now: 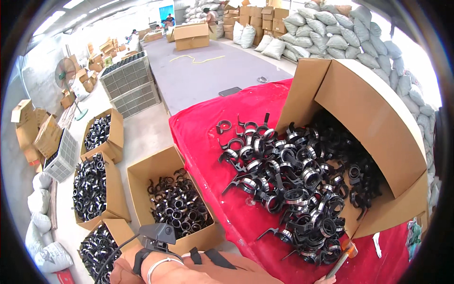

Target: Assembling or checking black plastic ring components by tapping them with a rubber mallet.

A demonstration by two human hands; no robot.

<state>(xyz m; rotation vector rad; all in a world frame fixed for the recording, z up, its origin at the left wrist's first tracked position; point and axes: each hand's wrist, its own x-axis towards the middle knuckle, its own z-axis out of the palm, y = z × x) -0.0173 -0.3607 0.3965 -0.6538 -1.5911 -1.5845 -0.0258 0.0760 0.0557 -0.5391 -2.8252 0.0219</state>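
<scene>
At the lower edge, the fingers of my right hand (325, 280) close around the end of a short tool (341, 261) with a grey handle and an orange-brown head. The tool leans up beside a big heap of black ring-shaped parts (295, 191) with silver bands and thin arms. The heap spills from a tipped cardboard box (366, 123) onto the red cloth (198, 135). At the lower left my left forearm (172, 272) shows, with a black device (158, 235) strapped on. My left hand's fingers cannot be seen.
Left of the table stands an open cardboard box (142, 180) of similar rings. Further left are more filled boxes (116, 189), plastic crates (127, 80) and a fan (65, 73). A grey table (208, 71) extends behind. Stacked sacks (336, 40) line the right; people work far back.
</scene>
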